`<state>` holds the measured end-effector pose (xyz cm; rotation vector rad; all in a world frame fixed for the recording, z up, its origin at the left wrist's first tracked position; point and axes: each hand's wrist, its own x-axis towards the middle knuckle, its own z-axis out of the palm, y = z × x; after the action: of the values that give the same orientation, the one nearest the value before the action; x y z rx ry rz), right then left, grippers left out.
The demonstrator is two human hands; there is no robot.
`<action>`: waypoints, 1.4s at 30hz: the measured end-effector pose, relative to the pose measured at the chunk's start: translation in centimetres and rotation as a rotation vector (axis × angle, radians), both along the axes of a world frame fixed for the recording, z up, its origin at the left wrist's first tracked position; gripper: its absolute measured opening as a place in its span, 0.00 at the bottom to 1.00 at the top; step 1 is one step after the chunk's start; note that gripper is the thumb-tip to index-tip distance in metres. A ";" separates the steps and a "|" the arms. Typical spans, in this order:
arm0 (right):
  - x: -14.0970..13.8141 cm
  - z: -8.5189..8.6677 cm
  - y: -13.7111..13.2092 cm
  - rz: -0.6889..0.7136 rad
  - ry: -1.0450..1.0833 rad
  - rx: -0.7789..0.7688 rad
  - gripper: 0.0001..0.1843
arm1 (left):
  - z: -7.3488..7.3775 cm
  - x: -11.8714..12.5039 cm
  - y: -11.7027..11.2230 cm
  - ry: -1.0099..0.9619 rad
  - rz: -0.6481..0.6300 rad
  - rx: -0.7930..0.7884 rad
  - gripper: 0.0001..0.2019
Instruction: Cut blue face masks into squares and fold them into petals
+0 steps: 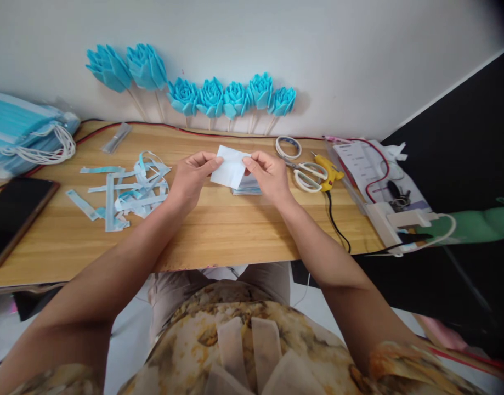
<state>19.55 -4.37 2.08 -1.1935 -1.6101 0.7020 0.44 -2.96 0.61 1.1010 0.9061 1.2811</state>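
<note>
Between my hands is a pale, nearly square piece of mask fabric [230, 167], held up above the table. My left hand [194, 174] pinches its left corner between thumb and fingers. At the opposite upper corner, my right hand [269, 171] grips it the same way. Just below and behind it lies a stack of pale blue fabric pieces [247, 188], partly hidden by the piece and my right hand. Left of my left hand spreads a loose heap of cut mask strips [132, 189], white and blue, with thin ear loops among them.
Several blue fabric roses [213, 97] on sticks lean against the wall. Scissors [311, 176], a tape roll [288, 147] and a yellow glue gun [328, 171] lie at right, near a power strip [385, 227]. At left are packed masks [21, 131] and a phone [19, 214].
</note>
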 end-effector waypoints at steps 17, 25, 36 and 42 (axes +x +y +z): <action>0.2 0.8 -0.7 0.134 -0.238 0.188 0.20 | 1.1 0.4 -1.1 0.303 -0.038 0.180 0.07; -0.2 0.2 -0.7 0.042 -0.249 0.226 0.07 | 1.1 0.3 -0.9 0.371 -0.006 0.229 0.05; 0.1 0.3 -0.5 0.109 -0.288 0.212 0.10 | 0.8 0.0 -0.7 0.424 -0.016 0.279 0.05; 0.0 -0.1 -0.5 0.031 -0.379 0.306 0.12 | 0.7 0.2 -0.9 0.422 -0.073 0.277 0.06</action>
<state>19.51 -4.92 1.96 -1.1197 -1.9693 0.2389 0.60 -3.83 1.34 1.6505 1.0034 1.1553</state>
